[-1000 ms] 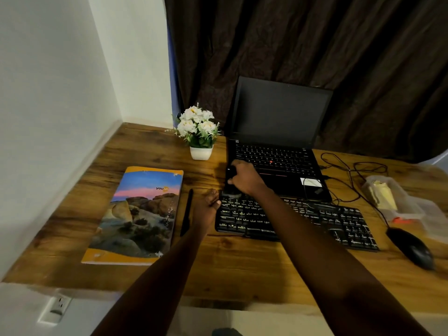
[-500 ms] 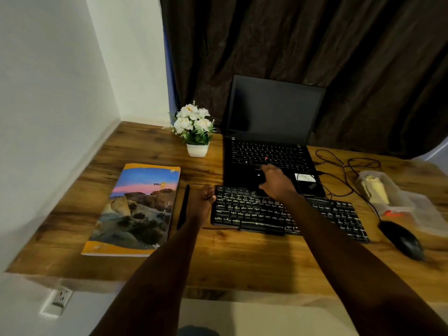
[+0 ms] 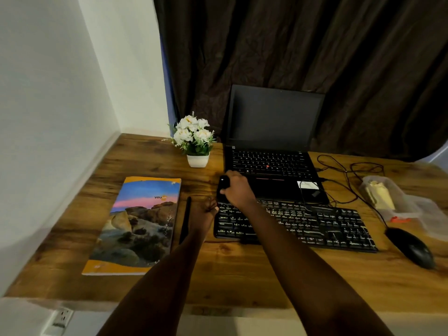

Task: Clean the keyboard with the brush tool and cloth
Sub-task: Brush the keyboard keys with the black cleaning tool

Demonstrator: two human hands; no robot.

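A black keyboard [image 3: 315,224] lies on the wooden desk in front of an open laptop. My right hand [image 3: 236,190] grips a black brush tool [image 3: 222,187] upright over the keyboard's far left corner. My left hand [image 3: 202,214] rests against the keyboard's left edge, fingers curled on it. No cloth is clearly visible; a pale folded item sits inside a clear plastic bag [image 3: 397,202] at the right.
A black laptop [image 3: 271,151] stands open behind the keyboard. A potted white flower [image 3: 195,139] is at the back, a magazine [image 3: 138,224] at the left with a black pen [image 3: 185,219] beside it. A mouse [image 3: 412,247] and cables [image 3: 344,170] lie at the right.
My right hand swept right along the keyboard's top row, then came back to its far left corner with the brush. My left hand stayed at the keyboard's left edge.
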